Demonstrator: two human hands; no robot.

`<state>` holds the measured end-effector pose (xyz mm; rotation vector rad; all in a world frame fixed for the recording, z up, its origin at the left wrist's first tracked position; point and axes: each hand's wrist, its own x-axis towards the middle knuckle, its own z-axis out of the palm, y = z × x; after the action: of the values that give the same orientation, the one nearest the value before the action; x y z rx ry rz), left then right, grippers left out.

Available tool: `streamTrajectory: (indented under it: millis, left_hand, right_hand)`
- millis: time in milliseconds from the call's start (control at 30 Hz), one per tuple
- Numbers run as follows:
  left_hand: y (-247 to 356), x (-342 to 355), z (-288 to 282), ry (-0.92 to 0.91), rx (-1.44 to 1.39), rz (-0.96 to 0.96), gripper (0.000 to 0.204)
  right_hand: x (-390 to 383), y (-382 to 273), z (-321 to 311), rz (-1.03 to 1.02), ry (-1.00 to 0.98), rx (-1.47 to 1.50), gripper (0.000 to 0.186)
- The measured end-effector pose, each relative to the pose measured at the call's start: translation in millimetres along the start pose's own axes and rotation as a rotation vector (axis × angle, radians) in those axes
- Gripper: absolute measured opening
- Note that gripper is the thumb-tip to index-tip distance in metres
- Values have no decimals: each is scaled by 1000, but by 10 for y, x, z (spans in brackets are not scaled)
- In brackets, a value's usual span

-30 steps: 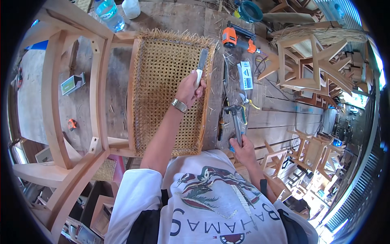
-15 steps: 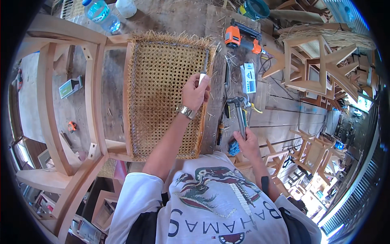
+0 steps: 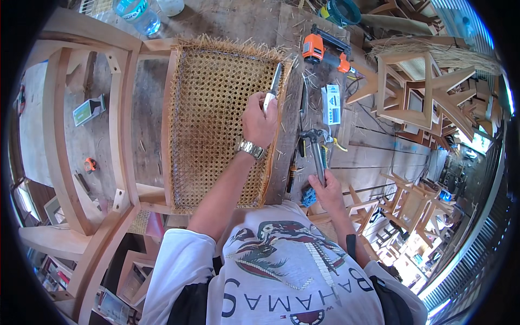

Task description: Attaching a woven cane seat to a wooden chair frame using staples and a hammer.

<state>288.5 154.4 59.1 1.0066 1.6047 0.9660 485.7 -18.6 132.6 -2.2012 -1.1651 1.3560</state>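
My left hand (image 3: 259, 123) is closed around the white handle of a knife (image 3: 275, 81). Its blade points away from me, over the right edge of a woven cane panel (image 3: 211, 108). The panel lies in a wooden chair frame (image 3: 127, 103), and frayed cane ends stick out along its far edge. To the right of the panel, my right hand (image 3: 328, 189) grips the handle of a hammer (image 3: 316, 149). The hammer's head is beside pliers with yellow handles (image 3: 337, 142) on the bench.
An orange nail gun (image 3: 314, 49) and a white-and-blue box (image 3: 331, 104) lie right of the panel. A water bottle (image 3: 142, 19) stands at the far left. An orange tape measure (image 3: 90, 164) and a green-and-white box (image 3: 89, 110) lie beyond the frame's rails. Wooden chair frames (image 3: 414, 97) are stacked at right.
My left hand has turned slightly, and the knife blade now shows broader, tilted to the right. The right hand and hammer have barely moved. The whole view has shifted a little.
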Motion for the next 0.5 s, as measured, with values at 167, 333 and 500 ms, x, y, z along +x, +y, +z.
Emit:
streamTrajectory:
  millis: [167, 333, 500]
  left_hand:
    - [-26, 83, -16, -108, 129, 30, 29]
    - [-83, 123, -27, -171, 49, -41, 33]
    - [-273, 174, -18, -187, 62, 20, 36]
  right_hand:
    - [-52, -107, -38, 88, -33, 11, 32]
    - [-52, -207, -4, 37, -8, 55, 29]
    - [-28, -265, -48, 72, -48, -15, 30]
